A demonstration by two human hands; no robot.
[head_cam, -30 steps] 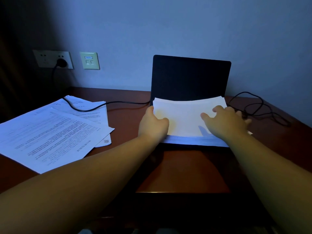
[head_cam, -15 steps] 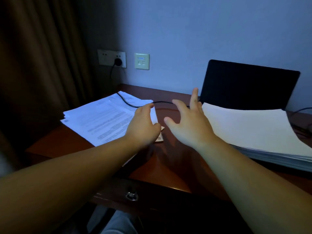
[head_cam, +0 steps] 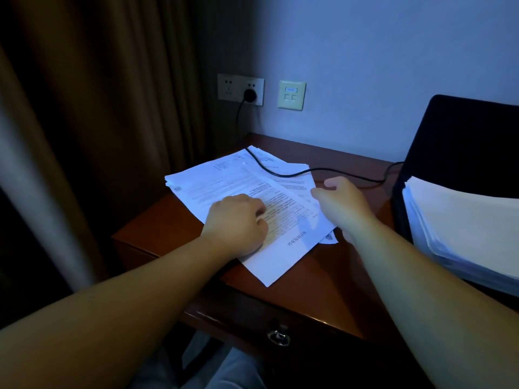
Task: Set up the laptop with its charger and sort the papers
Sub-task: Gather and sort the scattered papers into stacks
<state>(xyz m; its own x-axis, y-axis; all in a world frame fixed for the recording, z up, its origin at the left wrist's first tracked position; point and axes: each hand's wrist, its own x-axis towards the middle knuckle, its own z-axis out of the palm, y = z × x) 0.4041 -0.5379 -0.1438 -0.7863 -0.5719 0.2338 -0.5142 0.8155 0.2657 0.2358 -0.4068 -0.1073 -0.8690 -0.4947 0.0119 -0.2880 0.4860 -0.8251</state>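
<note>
The charger cable (head_cam: 283, 172) is already plugged into the wall socket (head_cam: 249, 94) and runs to the open laptop (head_cam: 463, 141), on which a neat paper stack (head_cam: 463, 228) lies. The loose printed sheets (head_cam: 238, 186) at the desk's (head_cam: 323, 290) left corner are still unsorted, with the cable across them. The left hand (head_cam: 238, 220) rests curled on the top sheet and the right hand (head_cam: 342, 203), loosely spread, is at its right edge; there seems to be free room only between sheets and laptop.

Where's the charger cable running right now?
In the head view, the charger cable runs from the wall socket, across the printed papers at the desk's left, to the laptop on the right.
</note>
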